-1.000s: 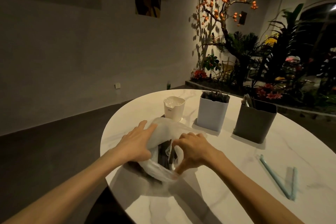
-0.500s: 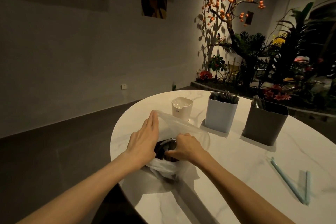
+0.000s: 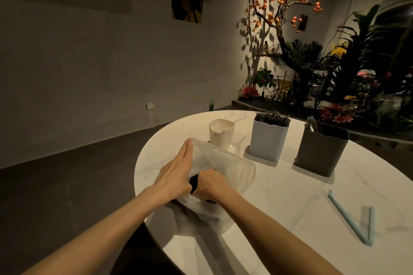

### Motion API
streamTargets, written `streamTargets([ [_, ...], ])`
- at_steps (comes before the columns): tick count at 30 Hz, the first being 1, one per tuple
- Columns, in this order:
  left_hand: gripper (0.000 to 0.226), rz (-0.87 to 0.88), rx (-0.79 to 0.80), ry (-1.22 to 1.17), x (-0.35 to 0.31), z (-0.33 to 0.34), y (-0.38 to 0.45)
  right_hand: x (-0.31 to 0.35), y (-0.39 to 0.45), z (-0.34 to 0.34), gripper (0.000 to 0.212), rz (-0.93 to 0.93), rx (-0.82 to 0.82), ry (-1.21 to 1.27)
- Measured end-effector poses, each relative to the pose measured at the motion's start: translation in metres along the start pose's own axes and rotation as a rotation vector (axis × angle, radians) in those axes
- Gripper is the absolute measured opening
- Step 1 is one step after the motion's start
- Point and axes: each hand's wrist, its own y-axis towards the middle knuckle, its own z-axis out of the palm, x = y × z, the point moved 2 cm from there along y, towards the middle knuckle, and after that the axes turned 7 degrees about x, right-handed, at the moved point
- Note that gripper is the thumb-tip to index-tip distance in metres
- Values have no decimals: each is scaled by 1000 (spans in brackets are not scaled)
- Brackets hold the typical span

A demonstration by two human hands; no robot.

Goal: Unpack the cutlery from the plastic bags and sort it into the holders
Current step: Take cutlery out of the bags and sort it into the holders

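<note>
A clear plastic bag (image 3: pixel 232 167) lies on the round white marble table (image 3: pixel 279 203), with a bundle of dark cutlery (image 3: pixel 194 182) showing at its mouth. My left hand (image 3: pixel 176 169) lies flat with straight fingers along the bag's left edge. My right hand (image 3: pixel 211 185) is inside the bag's mouth, fingers curled round the dark bundle. Behind the bag stand three holders: a small white one (image 3: pixel 221 133), a pale blue one (image 3: pixel 268 140) holding dark cutlery, and a grey one (image 3: pixel 320 152) with metal pieces at its left corner.
Two light blue sticks (image 3: pixel 355 219) lie in a V on the table at the right. The table's left edge curves close to my left arm, over a dark floor. Plants and a lit tree stand behind the table at the right.
My right hand has gone deeper into the bag's mouth and closed round the dark bundle. My left hand has flattened along the bag's edge.
</note>
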Motion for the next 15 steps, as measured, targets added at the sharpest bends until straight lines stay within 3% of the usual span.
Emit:
streamTargets([
  [7, 115, 35, 1, -58, -2, 0, 0, -1, -1, 2, 34, -41, 91, -114],
  [11, 112, 75, 3, -116, -4, -9, 1, -5, -4, -20, 33, -70, 219, -204],
  [15, 117, 107, 69, -144, -9, -15, 1, -11, -21, -50, 35, -98, 247, -203],
])
